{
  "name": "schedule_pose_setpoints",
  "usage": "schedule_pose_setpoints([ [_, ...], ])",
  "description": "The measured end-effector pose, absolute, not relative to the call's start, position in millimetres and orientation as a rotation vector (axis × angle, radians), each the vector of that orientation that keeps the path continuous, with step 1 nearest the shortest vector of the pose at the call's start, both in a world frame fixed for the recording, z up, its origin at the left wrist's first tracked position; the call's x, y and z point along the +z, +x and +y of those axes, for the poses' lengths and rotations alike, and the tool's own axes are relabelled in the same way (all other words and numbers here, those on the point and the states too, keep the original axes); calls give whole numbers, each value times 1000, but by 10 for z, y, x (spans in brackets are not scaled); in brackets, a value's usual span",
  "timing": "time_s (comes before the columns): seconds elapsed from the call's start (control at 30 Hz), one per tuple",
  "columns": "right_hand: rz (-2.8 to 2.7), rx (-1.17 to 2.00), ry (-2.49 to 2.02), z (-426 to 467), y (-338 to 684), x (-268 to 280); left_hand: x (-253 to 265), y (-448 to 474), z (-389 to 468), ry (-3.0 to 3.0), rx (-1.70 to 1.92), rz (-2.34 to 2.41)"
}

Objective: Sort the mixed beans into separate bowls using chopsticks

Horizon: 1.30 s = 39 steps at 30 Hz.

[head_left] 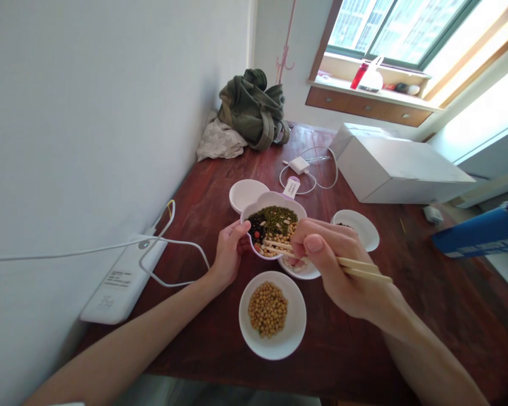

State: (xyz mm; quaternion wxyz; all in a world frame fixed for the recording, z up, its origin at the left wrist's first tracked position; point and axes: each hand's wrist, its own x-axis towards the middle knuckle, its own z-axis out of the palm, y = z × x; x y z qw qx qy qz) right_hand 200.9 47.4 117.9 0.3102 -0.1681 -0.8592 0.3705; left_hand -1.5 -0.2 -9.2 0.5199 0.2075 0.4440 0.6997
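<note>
My left hand (228, 252) grips the left rim of a pale lilac, scallop-edged bowl (262, 200) that has a tagged handle at its far side. Mixed beans lie in it: green mung beans (275, 215), dark beans, yellow soybeans, a few pale pieces and a red one. In my right hand (334, 259) is a pair of chopsticks (364, 268), their tips among the beans at the near side of the bowl. Whether the tips pinch a bean I cannot tell. Nearer to me stands a white bowl (294, 332) of soybeans (267, 309).
A white dish (307, 273) with pale pieces sits partly beneath the lilac bowl. Another white bowl (366, 230) with dark bits stands right, a white lid or plate (248, 194) behind. Around are a power strip (122, 282), charger (298, 164), white box (406, 169), green bag (249, 107) and blue object (482, 230).
</note>
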Motion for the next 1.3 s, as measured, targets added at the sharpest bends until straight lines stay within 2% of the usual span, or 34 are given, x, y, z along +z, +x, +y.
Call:
schedule_pose_setpoints([
  [0.4, -2314, 1053, -424, 402, 2096, 1298, -82, -7, -20, 488, 1685, 1053],
  [1.3, -2392, 986, -419, 368, 2112, 1330, -107, -22, -19, 508, 1677, 1073],
])
